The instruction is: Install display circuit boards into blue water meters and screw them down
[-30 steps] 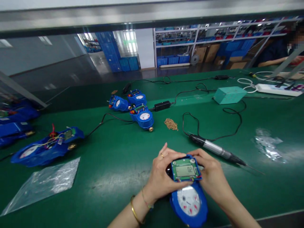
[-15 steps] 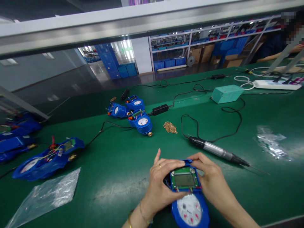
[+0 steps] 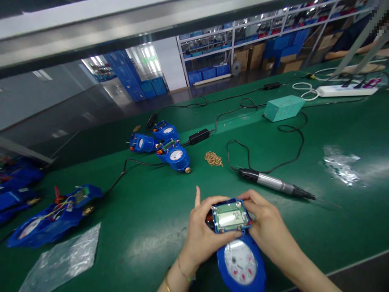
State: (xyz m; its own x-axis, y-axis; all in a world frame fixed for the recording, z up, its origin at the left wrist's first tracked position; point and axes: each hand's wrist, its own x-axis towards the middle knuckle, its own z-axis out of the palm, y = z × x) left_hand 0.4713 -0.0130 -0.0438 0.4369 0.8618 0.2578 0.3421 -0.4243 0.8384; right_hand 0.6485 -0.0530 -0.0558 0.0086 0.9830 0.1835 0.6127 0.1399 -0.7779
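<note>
Between my two hands is a blue water meter [image 3: 255, 259] with a round white dial. At its upper end sits a green circuit board with a display [image 3: 230, 217], which shows faint digits. My left hand [image 3: 202, 227] is closed around the left side of the board housing, thumb along its lower edge and one finger raised. My right hand [image 3: 264, 221] grips the housing's right edge, its fingertips partly hidden behind it. Beyond the hands lie a pile of small brass screws [image 3: 213, 159] and an electric screwdriver [image 3: 276, 183].
Several more blue meters [image 3: 177, 158] stand farther back, joined to black cables. Another meter with exposed wires [image 3: 54, 215] lies left, near a clear plastic bag [image 3: 67, 259]. At the right are a teal box [image 3: 284, 108], a power strip [image 3: 348, 90] and a crumpled clear bag [image 3: 342, 164].
The display was blank and now shows digits. My hands have tilted the board housing, and its lower edge stands slightly off the dial part. The whole view has shifted slightly.
</note>
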